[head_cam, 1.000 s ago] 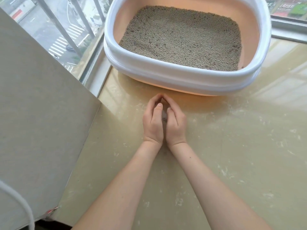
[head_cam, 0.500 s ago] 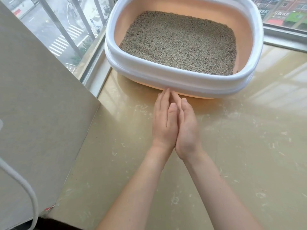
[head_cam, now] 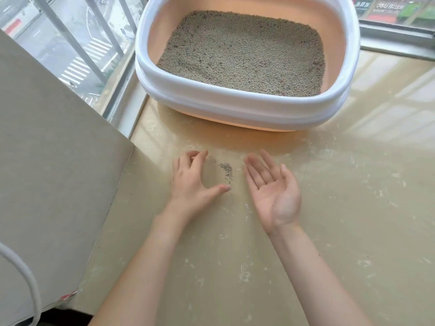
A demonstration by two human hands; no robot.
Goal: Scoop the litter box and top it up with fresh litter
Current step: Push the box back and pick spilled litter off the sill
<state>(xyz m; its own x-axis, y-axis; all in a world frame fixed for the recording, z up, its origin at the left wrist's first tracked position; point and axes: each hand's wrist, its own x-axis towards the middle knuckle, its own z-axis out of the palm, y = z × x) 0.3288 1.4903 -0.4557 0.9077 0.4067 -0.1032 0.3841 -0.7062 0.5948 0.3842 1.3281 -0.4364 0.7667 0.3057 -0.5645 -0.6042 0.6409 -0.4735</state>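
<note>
The left hand [head_cam: 190, 182] hovers palm down just over the beige surface [head_cam: 353, 208], its fingers loosely curled and spread and its thumb stretched out to the right; it holds nothing, and the thumb tip lies just beside a small pile of spilled litter grains [head_cam: 226, 171]. The right hand [head_cam: 273, 191] is turned palm up, fingers nearly straight and relaxed, pointing toward the litter box; it too holds nothing, and whether any grains sit on the palm cannot be told. The grains lie on the surface in a short narrow streak between the two hands, touching neither palm. Beyond the hands, near the far edge of the surface, stands the litter box [head_cam: 235, 107], a peach-coloured tray with a broad white rim. It is filled with a fairly even bed of grey-brown litter [head_cam: 244, 52] that reaches partway up the inner walls. The box sits close to a window [head_cam: 77, 43] with slanting white bars, through which a street with a striped crossing shows far below. At the left a large flat grey panel [head_cam: 51, 149] rises beside the surface and hides its left part. A white cable [head_cam: 28, 283] curves across the panel's lower corner. The surface is streaked with pale scuff marks, and nothing lies between the hands and the box.
</note>
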